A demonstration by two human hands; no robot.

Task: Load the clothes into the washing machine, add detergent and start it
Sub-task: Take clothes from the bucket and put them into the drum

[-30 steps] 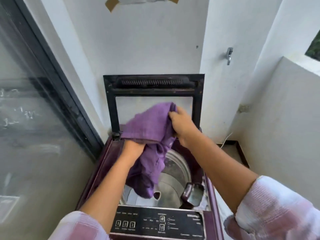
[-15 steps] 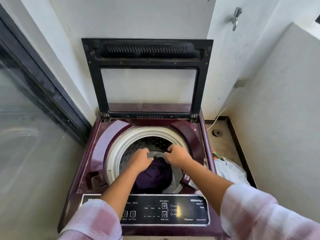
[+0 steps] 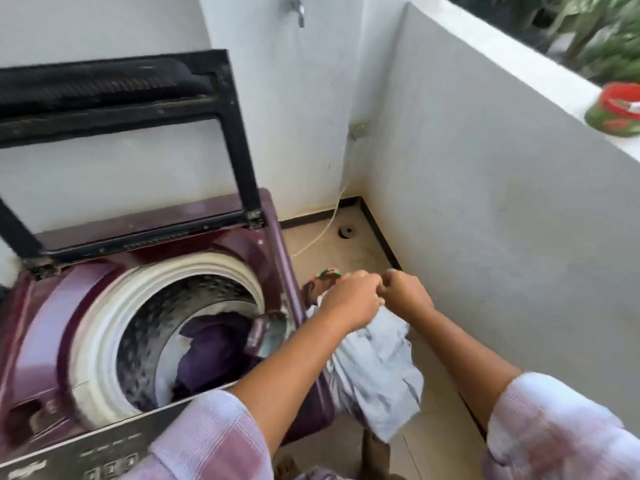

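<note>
Got my left hand [image 3: 349, 299] and right hand [image 3: 406, 295] both gripping a pale blue garment [image 3: 377, 372] just right of the washer [image 3: 52, 323], lid [image 3: 121, 91] up, purple cloth [image 3: 211, 344] inside the drum.

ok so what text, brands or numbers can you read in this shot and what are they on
Nothing here can be read.
control panel of the washing machine: white markings and a logo at its lower left, too motion-blurred to read.
red and green tub on the ledge: label too blurred to read.
pale garment: no print seen.
</note>
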